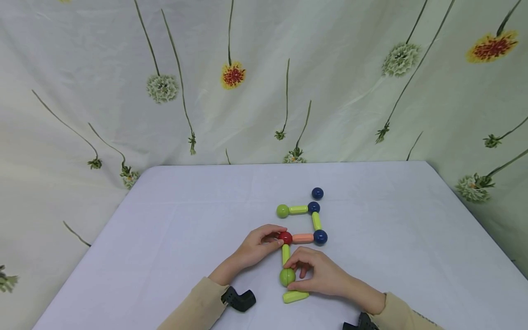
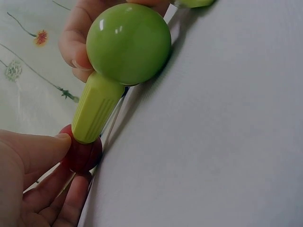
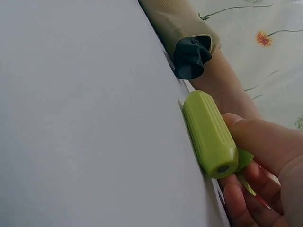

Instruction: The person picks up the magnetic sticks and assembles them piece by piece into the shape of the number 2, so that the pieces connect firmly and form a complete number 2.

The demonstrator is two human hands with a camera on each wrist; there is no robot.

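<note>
My left hand (image 1: pixel 260 245) pinches a red ball (image 1: pixel 286 237) between thumb and fingers. A yellow-green stick (image 2: pixel 97 106) joins this ball to a larger green ball (image 2: pixel 130 45). With thumb and fingertips, my right hand (image 1: pixel 321 272) grips that green ball. Just below it on the table lies another yellow-green stick (image 3: pixel 210 135), close to my right thumb; whether it touches the ball is unclear. From the red ball an orange stick (image 1: pixel 303 238) runs right to a dark blue ball (image 1: pixel 320 237).
Beyond the hands the chain continues through a yellow-green stick (image 1: pixel 316 221), a second blue ball (image 1: pixel 314 207) and another stick (image 1: pixel 299 210) to a green ball (image 1: pixel 282 211). A separate blue ball (image 1: pixel 317 193) lies behind. The white table (image 1: pixel 185 220) meets a flowered cloth backdrop.
</note>
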